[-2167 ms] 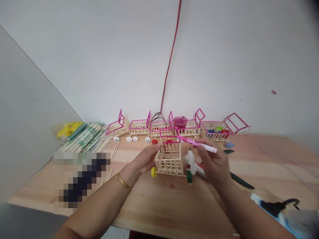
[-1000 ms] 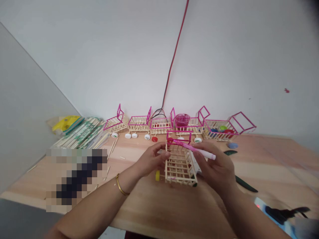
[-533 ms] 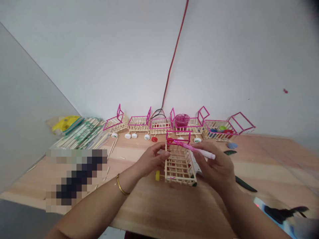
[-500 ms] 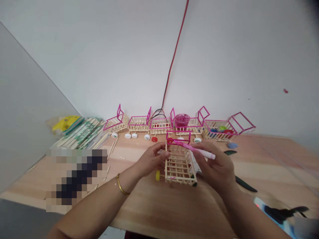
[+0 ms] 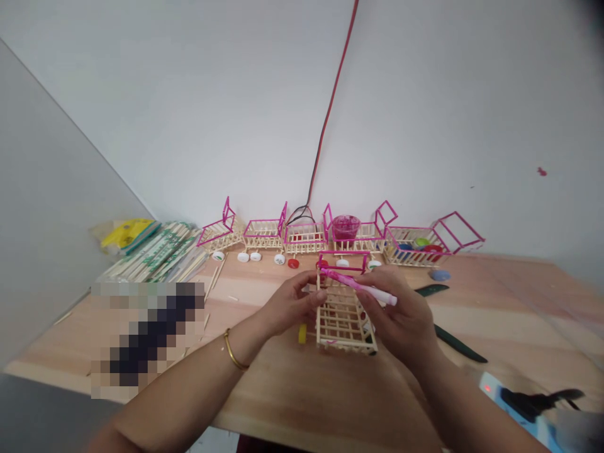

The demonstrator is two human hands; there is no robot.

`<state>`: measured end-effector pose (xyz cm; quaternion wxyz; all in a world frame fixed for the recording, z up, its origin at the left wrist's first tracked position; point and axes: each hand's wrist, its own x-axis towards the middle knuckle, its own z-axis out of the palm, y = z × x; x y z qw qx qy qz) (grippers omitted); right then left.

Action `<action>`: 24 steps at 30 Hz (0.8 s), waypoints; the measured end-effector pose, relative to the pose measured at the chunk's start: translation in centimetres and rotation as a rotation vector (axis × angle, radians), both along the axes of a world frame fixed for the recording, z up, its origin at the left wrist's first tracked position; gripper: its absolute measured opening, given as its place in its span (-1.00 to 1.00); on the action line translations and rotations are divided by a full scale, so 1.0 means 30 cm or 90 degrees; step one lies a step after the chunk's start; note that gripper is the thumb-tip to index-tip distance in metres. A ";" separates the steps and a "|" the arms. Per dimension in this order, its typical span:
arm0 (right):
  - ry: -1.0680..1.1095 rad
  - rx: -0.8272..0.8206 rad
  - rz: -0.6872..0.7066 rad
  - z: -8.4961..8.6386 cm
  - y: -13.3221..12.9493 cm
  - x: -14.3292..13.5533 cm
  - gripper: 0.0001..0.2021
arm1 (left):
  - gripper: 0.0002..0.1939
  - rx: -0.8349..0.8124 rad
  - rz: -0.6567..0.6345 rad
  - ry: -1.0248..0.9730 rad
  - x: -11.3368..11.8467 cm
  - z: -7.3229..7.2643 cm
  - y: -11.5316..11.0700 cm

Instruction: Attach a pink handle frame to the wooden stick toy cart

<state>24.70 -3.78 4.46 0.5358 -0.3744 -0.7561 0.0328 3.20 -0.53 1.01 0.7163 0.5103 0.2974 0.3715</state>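
A small cart made of thin wooden sticks (image 5: 346, 321) is in front of me, with a pink-painted handle frame at its far end and a yellow wheel (image 5: 302, 333) at its left. My left hand (image 5: 299, 302) is closed on the cart's left side near the handle. In my right hand (image 5: 401, 311) is a white pen-like marker with a pink-stained front (image 5: 377, 294), pinched between thumb and fingers. Its tip meets the far left corner of the cart, by the handle's base. Part of the cart's right side is hidden behind my right hand.
Several similar carts with pink rims (image 5: 306, 239) stand along the wall, one bearing a cup of pink paint (image 5: 346, 229). Packs of sticks (image 5: 155, 251) lie left. Dark green blades (image 5: 460, 345) and a power strip (image 5: 519, 409) are at right. A blurred patch covers something at left.
The marker's tip has shifted left along the top bar to the cart's far left corner, my right hand moving with it. The cart has turned and shifted slightly right.
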 end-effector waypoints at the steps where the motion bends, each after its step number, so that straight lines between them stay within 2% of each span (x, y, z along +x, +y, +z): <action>1: 0.006 -0.003 -0.005 -0.001 0.001 0.000 -0.87 | -0.39 -0.001 0.002 0.003 0.000 0.000 0.000; 5: 0.039 -0.012 -0.036 -0.009 0.005 0.006 -0.86 | -0.41 0.015 0.021 0.011 -0.003 0.000 0.002; 11: 0.052 -0.001 -0.085 -0.019 0.010 0.020 -0.87 | -0.42 -0.022 0.044 -0.018 -0.009 -0.019 0.021; 17: 0.032 0.000 -0.035 -0.009 0.004 0.008 -0.87 | -0.39 -0.019 0.047 -0.019 -0.008 -0.030 0.026; 24: -0.010 0.019 0.014 -0.003 0.008 0.005 -0.85 | -0.44 0.004 0.046 -0.016 -0.003 -0.012 0.012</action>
